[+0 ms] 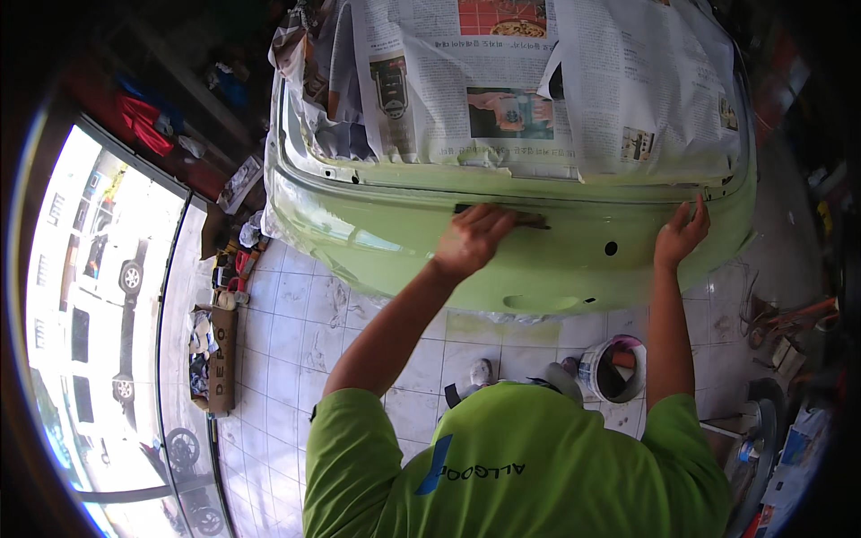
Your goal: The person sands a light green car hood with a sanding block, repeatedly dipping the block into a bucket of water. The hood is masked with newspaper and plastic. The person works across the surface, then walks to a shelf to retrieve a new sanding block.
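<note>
A pale green car panel (430, 260) with a curved rear edge stands in front of me, its upper part covered by sheets of newspaper (601, 108). My left hand (470, 238) is closed over a thin dark flat piece (535, 221), pressed to the panel just below the seam. It looks like a sanding pad, but the fingers cover most of it. Farther right, my right hand (683, 235) rests on the panel near its right corner, fingers stretched toward the seam, with nothing visible in it. A round dark hole (611, 248) lies between the hands.
A white bucket (587, 369) with a reddish block inside stands on the tiled floor near my feet. At left are a cardboard box (222, 359) of scraps and a glass door (193, 359). Metal parts and tools (789, 332) clutter the right side.
</note>
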Motion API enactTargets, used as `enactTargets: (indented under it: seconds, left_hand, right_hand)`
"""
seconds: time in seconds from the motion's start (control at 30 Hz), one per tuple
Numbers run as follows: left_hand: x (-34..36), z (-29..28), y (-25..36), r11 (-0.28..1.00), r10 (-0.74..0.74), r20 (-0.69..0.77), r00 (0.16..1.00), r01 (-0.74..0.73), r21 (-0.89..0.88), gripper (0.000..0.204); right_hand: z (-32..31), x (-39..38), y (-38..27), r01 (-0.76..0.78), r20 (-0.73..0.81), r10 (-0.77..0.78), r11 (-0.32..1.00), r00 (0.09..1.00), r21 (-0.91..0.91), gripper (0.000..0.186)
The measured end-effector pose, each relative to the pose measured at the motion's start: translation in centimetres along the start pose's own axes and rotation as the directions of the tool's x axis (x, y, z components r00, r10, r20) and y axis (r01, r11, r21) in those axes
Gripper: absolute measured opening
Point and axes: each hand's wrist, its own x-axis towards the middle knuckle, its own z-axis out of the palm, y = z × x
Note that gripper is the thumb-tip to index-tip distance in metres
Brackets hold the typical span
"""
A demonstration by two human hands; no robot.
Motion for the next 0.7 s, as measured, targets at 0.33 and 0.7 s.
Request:
enactTargets:
  seconds: [0.33,0.7]
  left_hand:
    - [-12.4,-14.5,-15.5,0.978,-0.162,0.140,0.977,0.140,0.152,0.040]
    - [3.9,4.9,4.5,0.980,0.144,0.068,0.987,-0.152,0.128,0.030]
  right_hand:
    - [0.3,-0.8,-3.0,0.076,-0.030,-0.083,0.982,0.996,-0.172,0.039]
    - [-1.2,-2.1,1.7,-0.360,-0.118,0.598,0.615,0.792,0.702,0.041]
